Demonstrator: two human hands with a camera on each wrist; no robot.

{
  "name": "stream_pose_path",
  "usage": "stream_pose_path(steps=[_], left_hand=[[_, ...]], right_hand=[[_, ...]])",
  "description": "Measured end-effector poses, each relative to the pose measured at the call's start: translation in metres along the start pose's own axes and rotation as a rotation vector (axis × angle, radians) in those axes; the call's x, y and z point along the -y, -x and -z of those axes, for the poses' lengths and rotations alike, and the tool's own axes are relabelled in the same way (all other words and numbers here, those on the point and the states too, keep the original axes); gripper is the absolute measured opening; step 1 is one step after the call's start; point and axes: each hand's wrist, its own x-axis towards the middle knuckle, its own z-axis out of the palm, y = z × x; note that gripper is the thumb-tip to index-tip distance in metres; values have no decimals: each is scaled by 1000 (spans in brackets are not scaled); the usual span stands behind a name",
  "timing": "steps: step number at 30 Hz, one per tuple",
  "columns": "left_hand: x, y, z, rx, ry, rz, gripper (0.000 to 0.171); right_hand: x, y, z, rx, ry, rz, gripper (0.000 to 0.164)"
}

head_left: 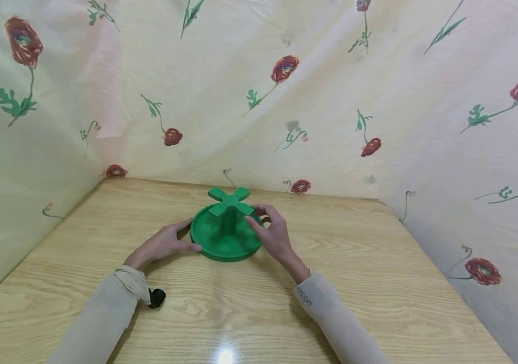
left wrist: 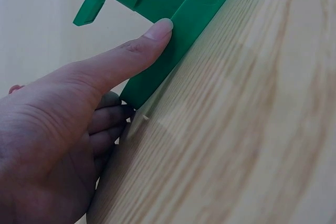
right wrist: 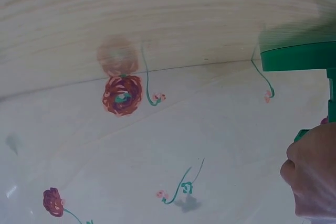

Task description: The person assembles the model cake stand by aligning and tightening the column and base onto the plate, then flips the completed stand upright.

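Observation:
A green round tray point(head_left: 224, 257) with a low rim lies on the wooden table, and a post point(head_left: 229, 222) rises from its middle. On top of the post sits a flat green cross-shaped piece point(head_left: 230, 200) with square-ended arms. My left hand point(head_left: 166, 242) grips the tray's left rim; in the left wrist view its thumb point(left wrist: 152, 35) presses the outer wall, while the other fingers lie at the lower edge. Thumb and fingers of my right hand point(head_left: 278, 236) pinch the cross's near right arm, above the tray. The right wrist view catches only part of that hand point(right wrist: 317, 171).
The wooden table point(head_left: 368, 283) reaches back to a pale flowered cloth point(head_left: 222, 101) that hangs behind and along both sides. A small black object point(head_left: 156, 298) shows beside my left sleeve.

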Motion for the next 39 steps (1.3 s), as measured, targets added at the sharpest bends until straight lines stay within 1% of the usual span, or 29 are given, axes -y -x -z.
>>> stream_pose_path(steps=[5, 13, 14, 21, 25, 28, 32, 35, 39], left_hand=[[0, 0, 0, -2, -18, 8, 104], [1, 0, 0, -5, -22, 8, 104], [1, 0, 0, -5, -22, 8, 104], [1, -1, 0, -3, -15, 5, 104], [1, -1, -1, -3, -14, 0, 104], [0, -1, 0, -3, -16, 0, 104], [0, 0, 0, -2, -17, 3, 104], [-1, -1, 0, 0, -20, 9, 105], [-2, -1, 2, 7, -33, 16, 106]], right_hand=[[0, 1, -1, -3, -22, 24, 31], [2, 1, -4, -7, -33, 25, 32], [4, 1, -4, -6, -32, 26, 32], [39, 2, 2, -1, -37, 35, 29], [40, 2, 2, -6, -33, 49, 28], [40, 2, 2, -1, -37, 39, 29], [18, 1, 0, 6, -37, 33, 31], [-1, 2, 1, 29, -13, 22, 31], [-10, 4, 12, 93, 48, -34, 33]])
